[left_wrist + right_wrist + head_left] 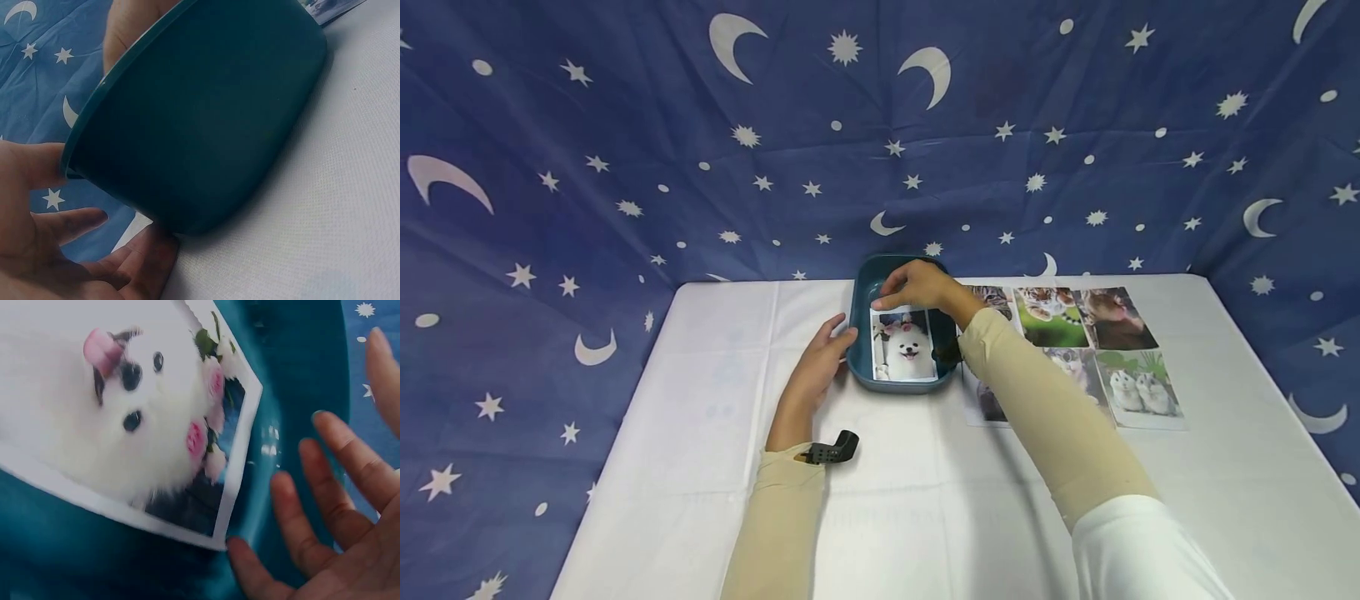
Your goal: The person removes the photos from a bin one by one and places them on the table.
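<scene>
A teal plastic basin (pixel 858 287) stands at the back of the table. Inside it lies a white-bordered photo (pixel 906 354) of a fluffy white dog, one end slightly curved in the right wrist view. Over the basin's far part is my right hand (pixel 919 283), its fingers spread and loosely extended; one fingertip (pixel 240 550) is at the photo's corner, whether touching I cannot tell. Against the basin's left side rests my left hand (pixel 822 358), with the thumb by the rim and other fingers (pixel 147 256) extended low along the wall.
Right of the basin, several animal photos lie in rows, among them a tiger photo (pixel 1051 317) and one of two small white-faced animals (pixel 1138 387). My right forearm covers part of them. A white cloth (pixel 700 400) covers the table; a blue star-and-moon curtain (pixel 805 108) hangs behind.
</scene>
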The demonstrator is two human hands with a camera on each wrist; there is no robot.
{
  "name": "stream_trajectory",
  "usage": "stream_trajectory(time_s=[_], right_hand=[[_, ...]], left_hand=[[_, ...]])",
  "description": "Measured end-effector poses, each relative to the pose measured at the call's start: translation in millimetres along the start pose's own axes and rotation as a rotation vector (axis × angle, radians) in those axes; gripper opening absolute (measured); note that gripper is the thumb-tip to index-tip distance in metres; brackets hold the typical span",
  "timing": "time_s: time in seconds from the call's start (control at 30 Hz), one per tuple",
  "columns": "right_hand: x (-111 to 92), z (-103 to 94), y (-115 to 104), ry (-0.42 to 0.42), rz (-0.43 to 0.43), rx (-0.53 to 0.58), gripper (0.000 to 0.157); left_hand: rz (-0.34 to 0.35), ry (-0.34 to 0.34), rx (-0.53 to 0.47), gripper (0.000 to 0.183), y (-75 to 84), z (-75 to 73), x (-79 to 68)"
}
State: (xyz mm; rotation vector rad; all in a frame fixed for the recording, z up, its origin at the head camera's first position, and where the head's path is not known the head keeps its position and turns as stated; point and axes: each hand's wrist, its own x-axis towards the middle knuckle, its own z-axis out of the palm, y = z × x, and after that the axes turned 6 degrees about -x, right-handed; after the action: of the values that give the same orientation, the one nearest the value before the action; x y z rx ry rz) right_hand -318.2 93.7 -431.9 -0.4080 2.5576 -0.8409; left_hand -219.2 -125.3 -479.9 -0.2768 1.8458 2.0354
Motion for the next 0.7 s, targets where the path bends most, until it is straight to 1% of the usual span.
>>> stream_trajectory(time_s=[0.13, 0.33, 0.47, 0.57, 0.7], right_hand=[[4, 6.9, 1, -0.010, 0.049, -0.045, 0.043], [4, 14.6, -4, -0.017, 0.064, -0.167, 0.041], [5, 15.9, -5, -0.025, 0.087, -0.219, 0.040], [4, 14.4, -6, -0.030, 0.094, -0.230, 0.035], [5, 11.3, -9, -0.040, 0.061, -0.217, 0.024]], left_hand=[[-0.001, 0.002, -0.006, 0.061, 0.5, 0.3, 0.1], [0.011, 0.001, -0.011, 0.061, 0.0, 0.5, -0.6], [0.011, 0.003, -0.011, 0.062, -0.8, 0.4, -0.5], [0.008, 0.004, -0.003, 0.062, -0.8, 0.5, -0.3], [0.003, 0.006, 0.004, 0.062, 0.4, 0.8, -0.6]])
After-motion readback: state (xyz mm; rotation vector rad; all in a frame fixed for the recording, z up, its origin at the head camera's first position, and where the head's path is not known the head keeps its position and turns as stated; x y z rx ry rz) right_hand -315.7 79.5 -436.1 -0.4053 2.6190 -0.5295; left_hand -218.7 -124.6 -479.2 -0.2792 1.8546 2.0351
